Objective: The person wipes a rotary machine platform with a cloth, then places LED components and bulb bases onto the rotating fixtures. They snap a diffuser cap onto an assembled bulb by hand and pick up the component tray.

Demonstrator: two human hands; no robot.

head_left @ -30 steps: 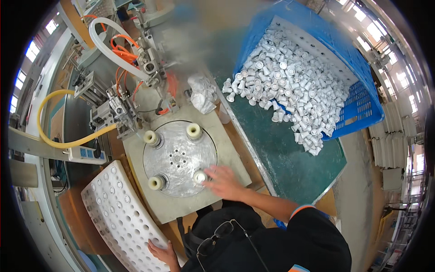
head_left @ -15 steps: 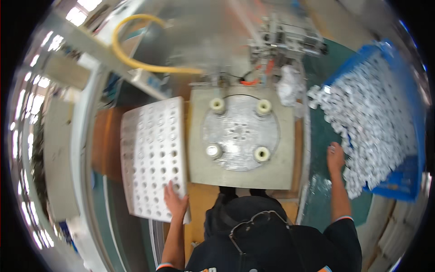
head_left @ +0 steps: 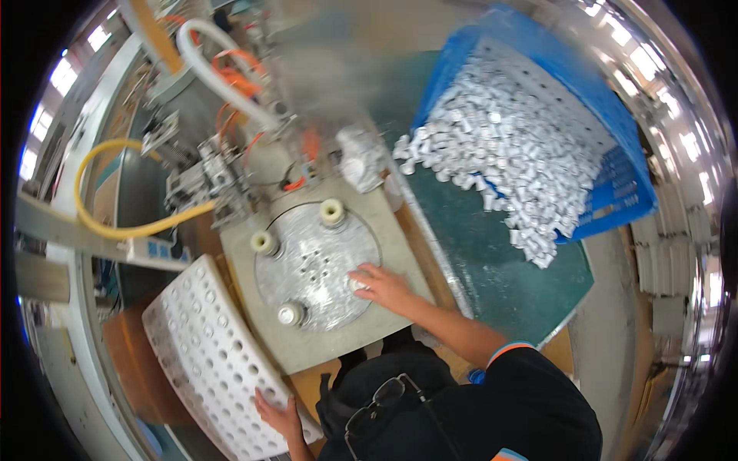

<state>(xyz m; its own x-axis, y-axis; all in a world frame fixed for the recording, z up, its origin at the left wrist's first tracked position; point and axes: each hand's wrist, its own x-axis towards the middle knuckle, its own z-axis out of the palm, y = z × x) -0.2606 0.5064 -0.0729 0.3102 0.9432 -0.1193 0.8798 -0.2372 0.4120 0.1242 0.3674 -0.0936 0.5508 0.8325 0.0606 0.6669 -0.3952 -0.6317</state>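
Observation:
My right hand (head_left: pixel 382 287) reaches over a round metal plate (head_left: pixel 317 265). Its fingers close around a small white cap (head_left: pixel 357 283) at the plate's right-hand post, and the post itself is hidden beneath. Another pale cap (head_left: pixel 290 313) sits on the nearest post. Two cream ring-shaped posts, one at the far side (head_left: pixel 332 211) and one at the left (head_left: pixel 264 243), stand with open holes. My left hand (head_left: pixel 281 416) lies with fingers spread on a white tray (head_left: pixel 201 349) full of round holes. Some far holes of that tray hold round pieces.
A tilted blue crate (head_left: pixel 615 219) spills a heap of small white caps (head_left: pixel 523 146) onto the green tabletop (head_left: pixel 492 269) at right. Machine parts (head_left: pixel 211 180) and a yellow hose (head_left: pixel 115 230) stand beyond the plate at left. A crumpled white bag (head_left: pixel 360 160) lies behind it.
My right hand has moved from beside the heap of caps to the plate's right-hand post with a cap. The whole view has turned; my left hand stays on the tray.

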